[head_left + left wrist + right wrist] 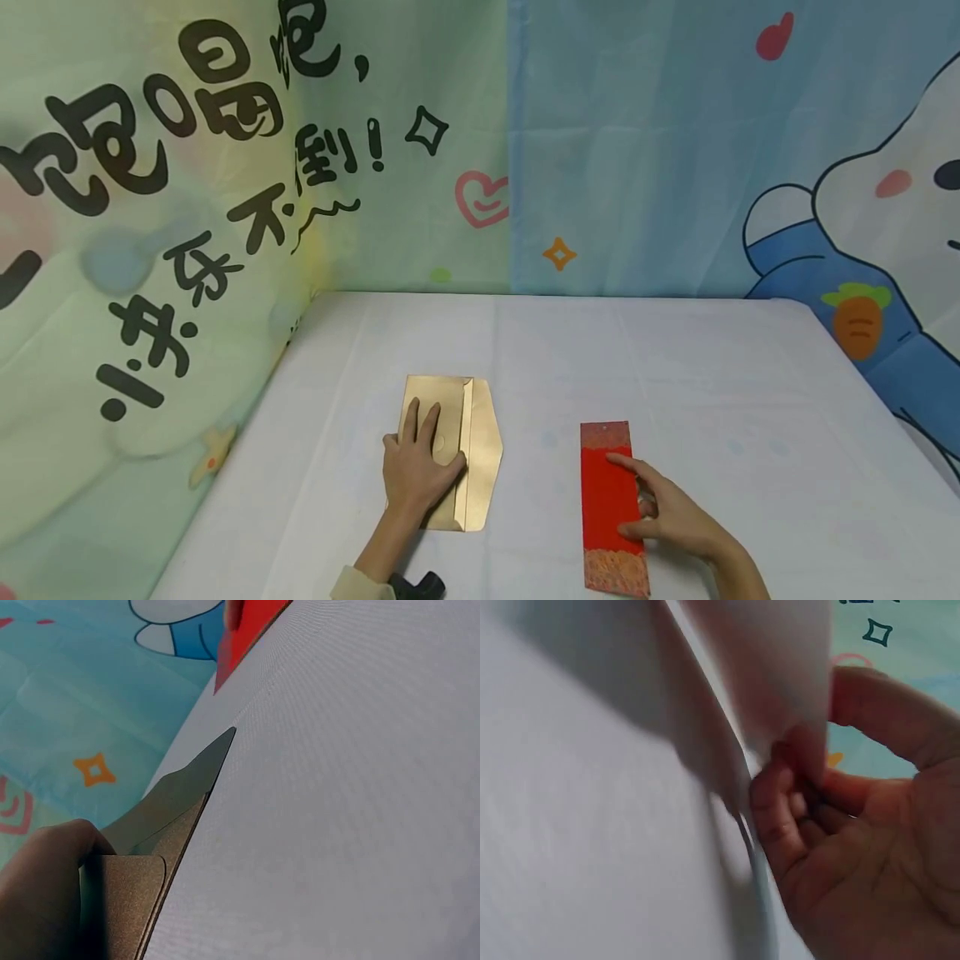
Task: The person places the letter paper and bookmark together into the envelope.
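A gold envelope [483, 442] lies on the white table, its flap unfolded to the right. My left hand [420, 471] rests flat across the envelope's body, fingers spread and thumb near the flap's fold. In the left wrist view the envelope's brownish edge [139, 889] runs along the cloth beside my thumb [60, 844]. To the right, my right hand [678, 512] holds a long red card [607, 492] with speckled orange-gold bands at both ends. Thumb and index finger lie over its face, while the other fingers curl behind its pale underside [772, 667], seen in the right wrist view.
A white cloth [540, 358] covers the table, which ends at a printed backdrop [622, 150] behind and at the left. A black wrist strap [420, 586] shows at my left cuff.
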### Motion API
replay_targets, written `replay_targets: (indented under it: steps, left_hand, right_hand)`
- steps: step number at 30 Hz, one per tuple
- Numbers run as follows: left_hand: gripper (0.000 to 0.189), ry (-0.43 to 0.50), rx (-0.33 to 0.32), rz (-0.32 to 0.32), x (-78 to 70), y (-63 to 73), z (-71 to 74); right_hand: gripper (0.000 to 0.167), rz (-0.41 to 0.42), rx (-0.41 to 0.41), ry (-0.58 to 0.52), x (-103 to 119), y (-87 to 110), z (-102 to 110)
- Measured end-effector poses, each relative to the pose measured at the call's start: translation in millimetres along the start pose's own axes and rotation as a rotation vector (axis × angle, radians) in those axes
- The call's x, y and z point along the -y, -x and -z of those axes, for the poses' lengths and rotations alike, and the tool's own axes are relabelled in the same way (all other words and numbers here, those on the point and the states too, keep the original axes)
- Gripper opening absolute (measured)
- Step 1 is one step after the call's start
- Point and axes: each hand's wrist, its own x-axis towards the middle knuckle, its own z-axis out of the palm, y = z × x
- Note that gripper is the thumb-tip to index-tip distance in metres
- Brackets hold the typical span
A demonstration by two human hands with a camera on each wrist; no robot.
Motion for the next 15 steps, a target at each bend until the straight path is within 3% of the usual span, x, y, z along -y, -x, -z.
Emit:
replay_targets:
  steps: [5,11,15]
  left_hand:
    - [0.079,0.000,-0.001,0.002,-0.2,-1.6,1.2]
    - [0.079,-0.006,-0.001,0.007,-0.4,-1.9,1.4]
    - [0.079,-0.007,-0.001,0.006,-0.7,0.2,0.7]
  right_hand:
    - [0.084,0.020,-0.137,0.084,10,-6.7,-7]
    - [0.090,0.102,-0.088,0.031,29,-31.3,-20]
    - [0.092,0.115,-0.063,0.062,39,-55.8,-34]
